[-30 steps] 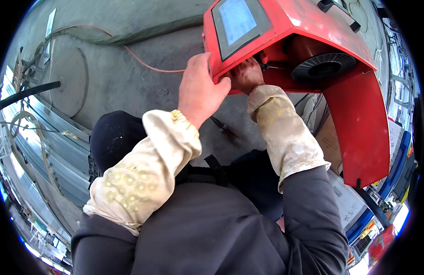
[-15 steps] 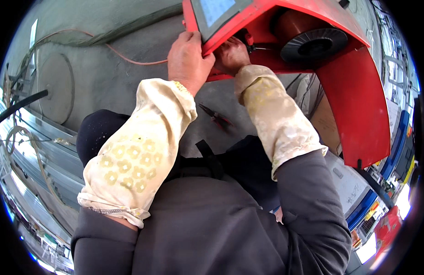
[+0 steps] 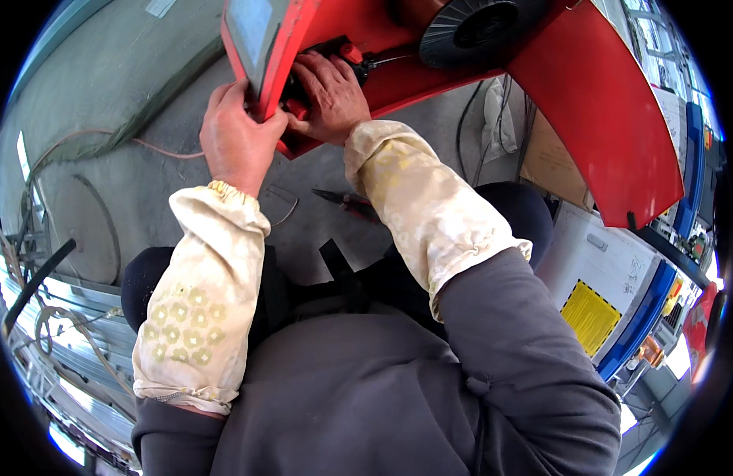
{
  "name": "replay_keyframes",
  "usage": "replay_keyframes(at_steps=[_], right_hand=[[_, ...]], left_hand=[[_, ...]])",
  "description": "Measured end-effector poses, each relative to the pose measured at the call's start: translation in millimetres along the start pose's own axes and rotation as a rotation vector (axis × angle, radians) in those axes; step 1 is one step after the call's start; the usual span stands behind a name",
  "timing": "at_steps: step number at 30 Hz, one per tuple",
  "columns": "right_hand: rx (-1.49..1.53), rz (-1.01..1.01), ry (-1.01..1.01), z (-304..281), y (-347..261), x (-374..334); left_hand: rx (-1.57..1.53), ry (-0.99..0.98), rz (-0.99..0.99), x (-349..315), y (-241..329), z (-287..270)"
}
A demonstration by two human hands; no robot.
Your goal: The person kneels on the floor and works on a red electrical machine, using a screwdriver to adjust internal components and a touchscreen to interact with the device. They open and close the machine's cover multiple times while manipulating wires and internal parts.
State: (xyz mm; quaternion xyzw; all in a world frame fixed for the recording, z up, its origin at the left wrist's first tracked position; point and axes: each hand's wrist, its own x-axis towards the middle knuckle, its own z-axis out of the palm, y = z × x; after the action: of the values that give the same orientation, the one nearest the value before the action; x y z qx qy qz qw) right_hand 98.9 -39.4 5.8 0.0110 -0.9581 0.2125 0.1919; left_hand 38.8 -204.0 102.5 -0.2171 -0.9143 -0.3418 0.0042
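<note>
A red metal machine cabinet [image 3: 422,89], which looks like a welding wire feeder, stands open before me. My left hand [image 3: 238,139] grips the edge of its front panel [image 3: 281,59], thumb on the near side. Inside, my right hand [image 3: 331,97] is curled over a black and red drive unit [image 3: 352,54], fingers on top and thumb below; part of what it covers is hidden. A thin wire [image 3: 392,59] runs from that unit toward a black-flanged wire spool [image 3: 468,32].
Pliers [image 3: 343,200] and a thin bent wire [image 3: 287,208] lie on the grey floor between my knees. The cabinet's curved red door [image 3: 604,111] hangs open at right, above a white case [image 3: 596,254] and cardboard [image 3: 553,163]. Metal profiles [image 3: 89,305] lie at left.
The view has turned, so the cabinet sits farther left and higher. My right hand now shows more fully, its fingers over the drive unit. My left hand keeps its grip on the panel edge.
</note>
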Motion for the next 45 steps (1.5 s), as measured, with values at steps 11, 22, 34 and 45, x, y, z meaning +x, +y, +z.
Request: replay_keyframes(at_steps=[11, 22, 34, 45], right_hand=[[-0.059, -0.037, -0.056, 0.0, 5.1, 2.0], [-0.081, -0.144, -0.131, 3.4, 12.0, 4.4], [0.004, -0.219, -0.22, -5.8, 28.6, 7.9], [0.038, -0.253, -0.395, -19.7, 33.6, 20.7]], left_hand=[[-0.052, -0.035, -0.061, 0.9, 5.3, 1.5], [-0.17, 0.066, -0.114, -15.9, 14.7, 3.5], [-0.75, -0.201, -0.755, -56.1, 33.6, 63.0], [-0.725, -0.118, -1.075, -33.7, 34.6, 89.7]])
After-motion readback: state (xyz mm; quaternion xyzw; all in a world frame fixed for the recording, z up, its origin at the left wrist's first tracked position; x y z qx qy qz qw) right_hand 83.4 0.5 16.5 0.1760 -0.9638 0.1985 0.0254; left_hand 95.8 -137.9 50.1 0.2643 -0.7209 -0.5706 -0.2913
